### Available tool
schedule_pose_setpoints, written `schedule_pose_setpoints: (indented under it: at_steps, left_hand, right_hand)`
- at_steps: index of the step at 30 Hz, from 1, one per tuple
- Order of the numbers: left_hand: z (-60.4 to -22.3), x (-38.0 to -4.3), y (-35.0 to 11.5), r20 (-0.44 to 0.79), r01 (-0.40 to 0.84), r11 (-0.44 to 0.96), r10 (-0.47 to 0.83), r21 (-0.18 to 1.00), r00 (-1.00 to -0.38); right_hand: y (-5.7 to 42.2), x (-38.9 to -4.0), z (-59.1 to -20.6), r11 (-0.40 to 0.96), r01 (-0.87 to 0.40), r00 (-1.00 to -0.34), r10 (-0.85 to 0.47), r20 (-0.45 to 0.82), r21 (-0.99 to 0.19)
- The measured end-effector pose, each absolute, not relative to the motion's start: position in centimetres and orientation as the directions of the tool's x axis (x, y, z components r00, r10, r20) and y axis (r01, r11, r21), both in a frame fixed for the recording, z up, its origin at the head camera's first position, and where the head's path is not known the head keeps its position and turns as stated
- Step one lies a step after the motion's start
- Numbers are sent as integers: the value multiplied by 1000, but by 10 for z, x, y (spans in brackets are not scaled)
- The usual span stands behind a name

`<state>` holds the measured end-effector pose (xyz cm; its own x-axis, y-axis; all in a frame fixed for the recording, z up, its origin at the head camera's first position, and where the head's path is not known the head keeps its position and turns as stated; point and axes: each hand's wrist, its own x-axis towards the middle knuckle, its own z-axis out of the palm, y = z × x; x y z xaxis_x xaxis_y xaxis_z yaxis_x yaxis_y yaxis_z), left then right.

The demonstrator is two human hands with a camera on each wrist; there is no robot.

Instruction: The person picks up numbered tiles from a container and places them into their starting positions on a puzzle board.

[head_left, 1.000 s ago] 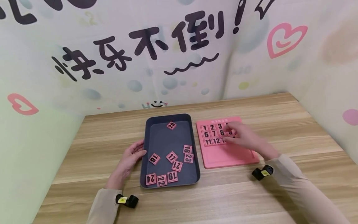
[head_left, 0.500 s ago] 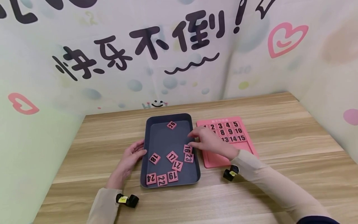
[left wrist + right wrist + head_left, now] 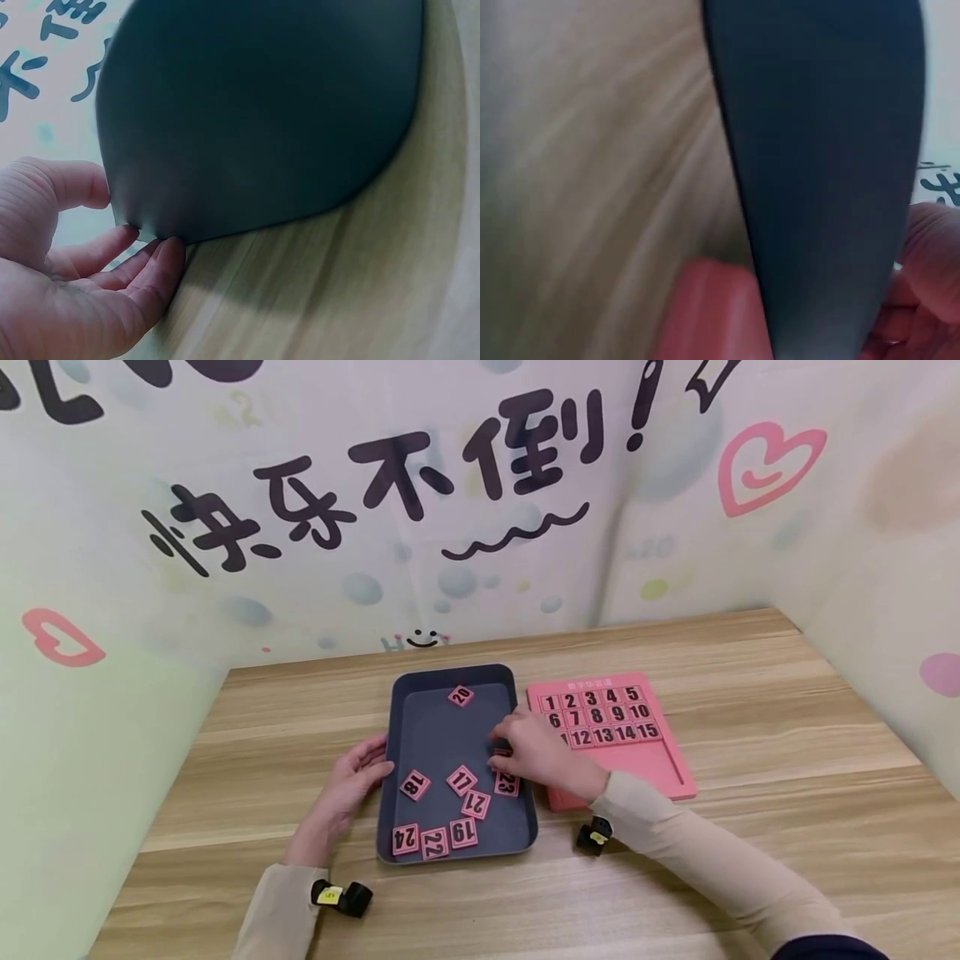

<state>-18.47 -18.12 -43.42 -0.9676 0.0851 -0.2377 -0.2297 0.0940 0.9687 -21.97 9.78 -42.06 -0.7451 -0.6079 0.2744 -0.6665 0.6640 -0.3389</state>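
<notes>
My left hand (image 3: 351, 781) holds the left wall of a dark grey tray (image 3: 450, 727), thumb at the rim; the left wrist view shows its fingertips on the tray's outer side. Inside the tray lie several pink number tiles, such as 18 (image 3: 414, 785), 17 (image 3: 461, 780) and 20 (image 3: 461, 696). Reaching over the right wall, my right hand (image 3: 542, 750) has thumb and forefinger on either side of the 16 tile (image 3: 503, 750), mostly hidden by the fingers. Just below the thumb is the 23 tile (image 3: 507, 784). In the right wrist view, the tray wall hides the fingertips.
Right of the tray lies a pink puzzle board (image 3: 630, 768), its upper rows filled with tiles in number order up to 15. My right forearm crosses the wooden table (image 3: 750, 710) in front of it. A printed cloth wall (image 3: 315, 602) stands behind.
My right hand has left the puzzle board and moved left to the tray, its fingers coming down around the 16 tile. The left hand stays at the tray's left wall.
</notes>
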Motion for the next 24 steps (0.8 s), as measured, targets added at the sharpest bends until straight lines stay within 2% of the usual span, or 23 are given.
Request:
schedule_pose_setpoints:
  at_steps: [5, 15, 24]
  left_hand:
    - [-435, -184, -181, -236, -227, 92, 97, 969, -967]
    - [-434, -185, -181, -237, -227, 102, 96, 969, -967]
    - [-435, -185, -182, -240, -232, 96, 81, 968, -967]
  right_hand:
    - [94, -217, -423, 722, -650, -759, -606, 238, -236]
    - [89, -214, -416, 759, -623, -782, -607, 141, -189]
    - [79, -217, -420, 718, -669, -743, -637, 206, -193]
